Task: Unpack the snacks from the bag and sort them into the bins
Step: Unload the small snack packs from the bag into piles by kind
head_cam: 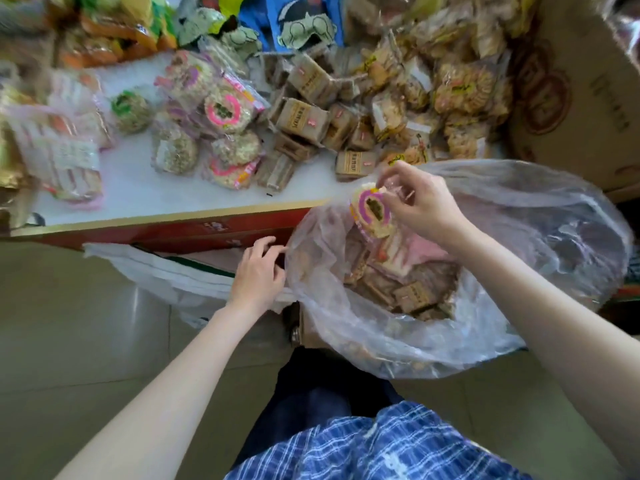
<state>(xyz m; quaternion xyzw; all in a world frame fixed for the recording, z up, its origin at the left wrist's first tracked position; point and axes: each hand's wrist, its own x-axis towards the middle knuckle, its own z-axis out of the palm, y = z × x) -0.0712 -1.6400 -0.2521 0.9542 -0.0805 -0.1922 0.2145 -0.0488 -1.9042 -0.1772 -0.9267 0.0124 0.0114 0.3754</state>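
A large clear plastic bag stands open in front of me with several brown and pink snack packets inside. My right hand pinches a round rice-cake snack with a purple ring just above the bag's far rim. My left hand holds the bag's left edge with curled fingers. On the white table lie sorted piles: round pink-ring rice cakes, brown square packets and golden cracker packs.
A cardboard box stands at the right behind the bag. Pink-wrapped packs lie at the table's left. Colourful snack bags are stacked at the back. A white bag hangs below the table's red edge.
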